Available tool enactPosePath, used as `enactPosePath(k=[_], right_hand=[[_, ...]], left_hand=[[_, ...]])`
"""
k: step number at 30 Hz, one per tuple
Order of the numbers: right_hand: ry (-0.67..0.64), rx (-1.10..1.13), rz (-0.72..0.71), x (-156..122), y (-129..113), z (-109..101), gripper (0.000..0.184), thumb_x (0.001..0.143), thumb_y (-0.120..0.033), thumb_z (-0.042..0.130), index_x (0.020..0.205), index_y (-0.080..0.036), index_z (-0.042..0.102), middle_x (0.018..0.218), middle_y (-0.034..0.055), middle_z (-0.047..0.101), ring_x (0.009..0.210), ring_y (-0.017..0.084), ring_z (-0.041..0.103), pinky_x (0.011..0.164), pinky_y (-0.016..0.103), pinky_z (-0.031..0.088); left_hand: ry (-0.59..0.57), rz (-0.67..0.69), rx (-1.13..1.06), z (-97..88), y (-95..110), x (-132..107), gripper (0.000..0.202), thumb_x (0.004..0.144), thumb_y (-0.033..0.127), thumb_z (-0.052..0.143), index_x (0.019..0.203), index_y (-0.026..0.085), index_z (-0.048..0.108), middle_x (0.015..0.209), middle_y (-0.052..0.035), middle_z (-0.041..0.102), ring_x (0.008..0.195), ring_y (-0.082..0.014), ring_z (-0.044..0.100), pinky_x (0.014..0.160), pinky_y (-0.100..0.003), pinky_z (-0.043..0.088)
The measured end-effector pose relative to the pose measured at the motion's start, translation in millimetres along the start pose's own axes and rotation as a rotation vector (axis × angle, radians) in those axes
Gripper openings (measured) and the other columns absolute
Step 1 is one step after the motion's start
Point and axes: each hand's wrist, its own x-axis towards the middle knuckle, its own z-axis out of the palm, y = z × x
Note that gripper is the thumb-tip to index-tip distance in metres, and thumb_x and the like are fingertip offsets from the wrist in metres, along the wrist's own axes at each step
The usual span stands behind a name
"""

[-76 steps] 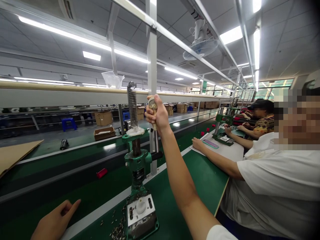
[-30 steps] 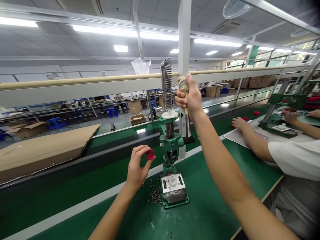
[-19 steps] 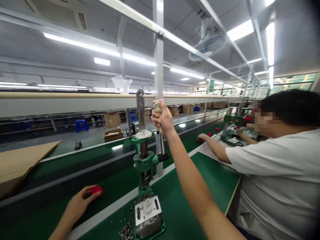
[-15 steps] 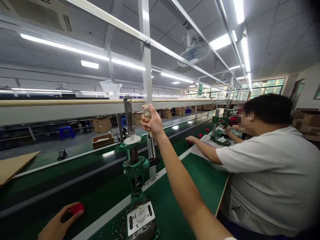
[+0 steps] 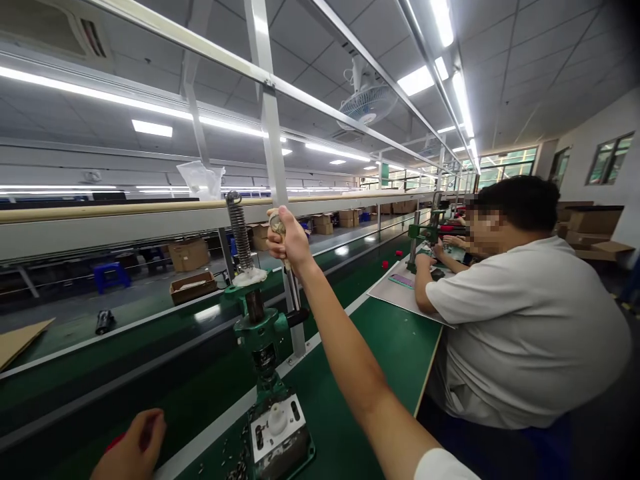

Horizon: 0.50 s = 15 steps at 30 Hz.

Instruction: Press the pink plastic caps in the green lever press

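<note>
My right hand (image 5: 289, 240) is wrapped around the worn, rounded knob of the lever on a green hand press (image 5: 265, 357), above the bench. A coiled spring (image 5: 240, 230) stands on top of the press. Beneath it, a metal plate (image 5: 295, 405) carries a white round piece (image 5: 277, 420). My left hand (image 5: 133, 447) is low at the left, over the dark green belt, its fingers bent and a gap between thumb and forefinger. Part of a red piece (image 5: 115, 441) shows behind this hand, which hides the rest of it.
Dark metal bits (image 5: 237, 467) lie beside the press base. On the right a co-worker in a white shirt (image 5: 520, 327) sits at another green press (image 5: 423, 233). Red pieces (image 5: 385, 265) lie on the belt farther along. An upright metal post (image 5: 273, 147) stands behind my press.
My left hand has come off the red piece and now covers part of it. My right hand keeps its grip on the lever. The view has swung right; the co-worker's near arm has drawn back.
</note>
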Motion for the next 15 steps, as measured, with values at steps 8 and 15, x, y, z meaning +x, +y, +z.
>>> enactPosePath(k=[8, 15], right_hand=[[-0.018, -0.028, -0.027, -5.1, -5.1, 2.1, 0.039, 0.102, -0.061, 0.050, 0.115, -0.025, 0.046, 0.064, -0.0081, 0.032, 0.042, 0.005, 0.023, 0.039, 0.013, 0.022], [0.006, -0.050, -0.065, -7.0, -5.2, 4.2, 0.036, 0.102, -0.059, 0.052, 0.112, -0.024, 0.046, 0.064, -0.0079, 0.033, 0.041, 0.005, 0.024, 0.037, 0.014, 0.021]], left_hand=[[-0.242, -0.024, -0.102, 2.6, 5.2, 5.8, 0.050, 0.087, 0.063, 0.041, 0.112, 0.031, 0.071, 0.106, -0.0067, 0.080, 0.097, -0.0349, 0.076, 0.081, -0.043, 0.061], [-0.236, -0.052, -0.092, -4.4, 10.5, -0.3, 0.050, 0.089, 0.063, 0.041, 0.110, 0.029, 0.071, 0.106, -0.0092, 0.079, 0.096, -0.0351, 0.076, 0.075, -0.041, 0.060]])
